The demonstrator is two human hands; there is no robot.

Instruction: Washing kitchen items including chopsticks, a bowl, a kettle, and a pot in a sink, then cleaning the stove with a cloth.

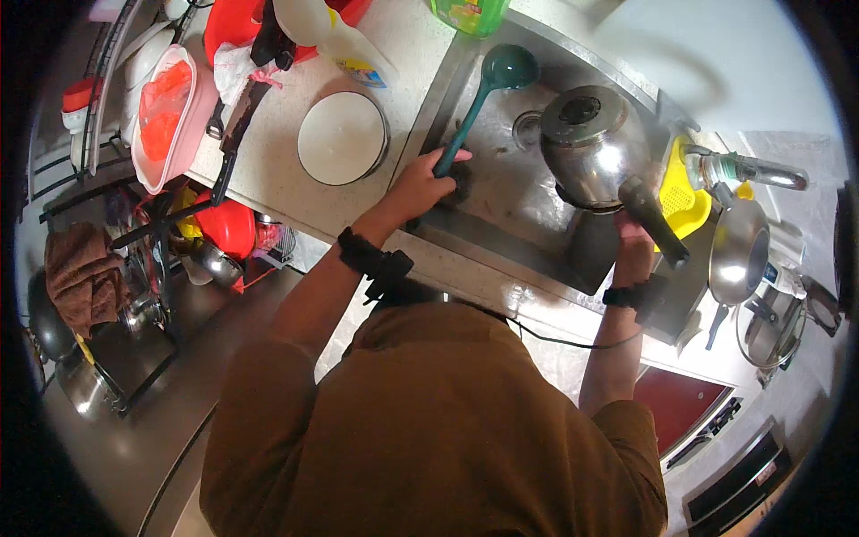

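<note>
My left hand (424,186) grips the handle of a dark green ladle (511,66), its bowl raised over the stainless steel sink (496,201). At the sink's right side is a metal kettle (594,151) with a lid and a black handle. My right hand (632,233) is at the kettle's lower edge, partly covered by the black handle, so its grip is not clear. Left of the sink, a round white vessel (342,138) sits on the counter.
A large knife (236,137) lies near the counter's left edge, beside a pink basin (176,127). A green bottle (473,15) stands behind the sink. Yellow strainer (678,194), glass bottle (711,171) and frying pan (738,252) are at right. A cable (564,341) hangs before my body.
</note>
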